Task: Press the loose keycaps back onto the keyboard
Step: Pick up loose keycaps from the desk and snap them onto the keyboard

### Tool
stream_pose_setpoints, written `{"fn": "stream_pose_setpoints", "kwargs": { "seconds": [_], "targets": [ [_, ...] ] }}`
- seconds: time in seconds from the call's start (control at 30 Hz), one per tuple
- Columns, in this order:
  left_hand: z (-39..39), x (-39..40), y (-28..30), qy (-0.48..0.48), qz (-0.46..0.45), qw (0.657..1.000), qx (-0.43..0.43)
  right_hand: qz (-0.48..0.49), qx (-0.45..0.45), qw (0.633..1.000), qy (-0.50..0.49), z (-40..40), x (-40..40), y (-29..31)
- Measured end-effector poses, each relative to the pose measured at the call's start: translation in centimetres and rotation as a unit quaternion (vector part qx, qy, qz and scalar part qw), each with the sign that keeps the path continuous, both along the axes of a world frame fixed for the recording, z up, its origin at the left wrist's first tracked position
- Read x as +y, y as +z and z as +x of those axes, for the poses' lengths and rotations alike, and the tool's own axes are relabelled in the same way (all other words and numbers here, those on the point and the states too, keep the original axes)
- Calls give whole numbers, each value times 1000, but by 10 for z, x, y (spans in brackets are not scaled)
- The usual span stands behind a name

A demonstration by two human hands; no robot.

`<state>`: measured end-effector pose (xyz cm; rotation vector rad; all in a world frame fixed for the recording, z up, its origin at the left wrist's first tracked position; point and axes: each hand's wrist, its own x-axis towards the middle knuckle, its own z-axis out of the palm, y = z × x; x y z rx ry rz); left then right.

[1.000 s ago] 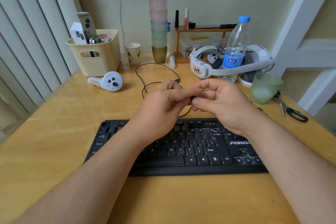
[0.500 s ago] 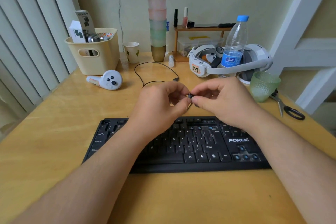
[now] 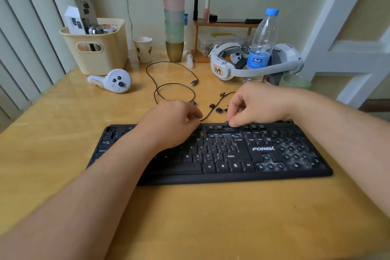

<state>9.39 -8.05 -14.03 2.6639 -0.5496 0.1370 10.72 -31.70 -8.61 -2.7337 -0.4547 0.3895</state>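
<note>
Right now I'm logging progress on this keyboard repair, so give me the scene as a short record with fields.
right hand: pinches a keycap at the keyboard's top row
left hand: rests on the keyboard, fingers curled; holding anything cannot be told
loose keycaps: several on the table behind the keyboard, beside the cable
bare switches: number pad, arrow cluster, some near Enter
</note>
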Motion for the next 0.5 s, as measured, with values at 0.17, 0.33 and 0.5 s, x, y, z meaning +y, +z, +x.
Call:
{"fn": "stream_pose_setpoints", "kwargs": {
  "seconds": [0.17, 0.33, 0.5],
  "targets": [
    [2, 0, 0, 5, 4, 1000, 17, 0, 18, 1000, -21, 8, 0, -7],
    [3, 0, -1, 9, -2, 1000, 23, 28, 25, 999, -26, 8, -1, -13],
    [2, -1, 0, 9, -6, 1000, 23, 11, -2, 1000, -20, 7, 4, -15]
  ]
}}
